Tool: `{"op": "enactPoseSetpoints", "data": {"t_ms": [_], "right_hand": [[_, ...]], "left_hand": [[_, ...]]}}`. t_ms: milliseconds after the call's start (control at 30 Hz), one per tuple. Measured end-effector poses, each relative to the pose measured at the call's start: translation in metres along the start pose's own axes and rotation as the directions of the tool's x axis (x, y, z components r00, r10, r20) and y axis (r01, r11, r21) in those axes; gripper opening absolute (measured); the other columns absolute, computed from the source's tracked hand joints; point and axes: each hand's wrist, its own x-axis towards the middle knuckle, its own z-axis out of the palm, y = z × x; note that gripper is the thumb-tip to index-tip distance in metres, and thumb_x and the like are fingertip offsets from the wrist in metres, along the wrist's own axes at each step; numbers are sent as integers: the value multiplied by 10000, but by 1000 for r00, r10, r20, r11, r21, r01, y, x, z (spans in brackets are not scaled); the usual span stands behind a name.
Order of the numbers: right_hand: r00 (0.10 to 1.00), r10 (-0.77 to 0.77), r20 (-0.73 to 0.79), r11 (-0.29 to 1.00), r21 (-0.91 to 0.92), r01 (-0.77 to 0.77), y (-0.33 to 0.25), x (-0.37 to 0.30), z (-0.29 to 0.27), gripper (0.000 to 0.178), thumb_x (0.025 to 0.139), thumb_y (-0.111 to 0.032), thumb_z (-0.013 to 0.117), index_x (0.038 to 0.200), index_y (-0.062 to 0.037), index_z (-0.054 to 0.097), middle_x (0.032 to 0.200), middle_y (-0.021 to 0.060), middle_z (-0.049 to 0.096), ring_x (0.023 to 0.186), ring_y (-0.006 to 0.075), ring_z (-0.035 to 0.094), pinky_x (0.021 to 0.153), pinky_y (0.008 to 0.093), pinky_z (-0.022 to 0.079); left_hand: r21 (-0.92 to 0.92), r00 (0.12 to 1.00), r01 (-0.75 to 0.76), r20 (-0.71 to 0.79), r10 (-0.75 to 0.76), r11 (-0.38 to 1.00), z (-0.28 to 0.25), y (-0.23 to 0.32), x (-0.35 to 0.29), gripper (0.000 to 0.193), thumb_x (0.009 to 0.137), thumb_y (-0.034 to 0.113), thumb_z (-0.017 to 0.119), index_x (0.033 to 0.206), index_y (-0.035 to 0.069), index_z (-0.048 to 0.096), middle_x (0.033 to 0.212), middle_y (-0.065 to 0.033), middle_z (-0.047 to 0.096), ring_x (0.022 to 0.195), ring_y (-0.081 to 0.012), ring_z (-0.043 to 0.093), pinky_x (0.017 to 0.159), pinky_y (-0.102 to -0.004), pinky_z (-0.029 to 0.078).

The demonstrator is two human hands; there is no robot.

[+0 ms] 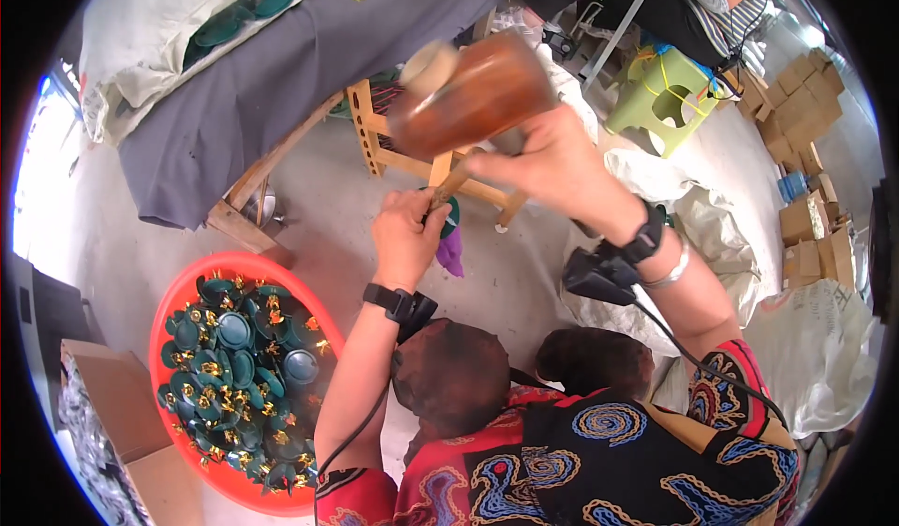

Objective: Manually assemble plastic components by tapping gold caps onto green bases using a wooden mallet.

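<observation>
My right hand [552,165] is closed at the lower right end of a glossy reddish-brown object [487,90]. Motion smears this object; a pale, rounded, cap-like part [429,67] shows at its upper left, and its exact kind cannot be made out. Just left of it, my left hand [407,236] grips a short brown stick [454,179] that slants up toward my right thumb. Whether the thumb touches the stick is unclear. Beside the left fingers is a dark green piece [451,217], partly hidden, with a purple cloth [450,252] hanging below.
A wooden stand [366,133] with holes is in front of my hands. To the left are a red tub [178,292] of green discs with gold bits and a table with grey cloth [309,58]. A green stool [646,104], white sacks [801,348] and cardboard boxes [796,104] lie right.
</observation>
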Motion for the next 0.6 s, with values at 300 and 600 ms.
{"op": "enactPoseSetpoints", "data": {"t_ms": [300,600], "right_hand": [[948,-79,-308,994,45,97,-6,-52,6,306,707,-77,684,1007,-71,626,984,85,645,869,227,623,756,317,499],[995,10,-96,855,517,41,-4,-163,-4,495,750,-182,744,1174,-38,532,1132,107,577,1005,193,569,859,320,449]], "left_hand": [[-103,985,-61,152,76,993,-4,-7,11,291,673,124,716,957,80,668,812,-98,637,798,-262,588,698,-351,479],[-791,876,341,464,134,508,10,120,96,439,836,128,628,1238,0,507,1174,-141,581,966,-218,616,720,-272,503]]}}
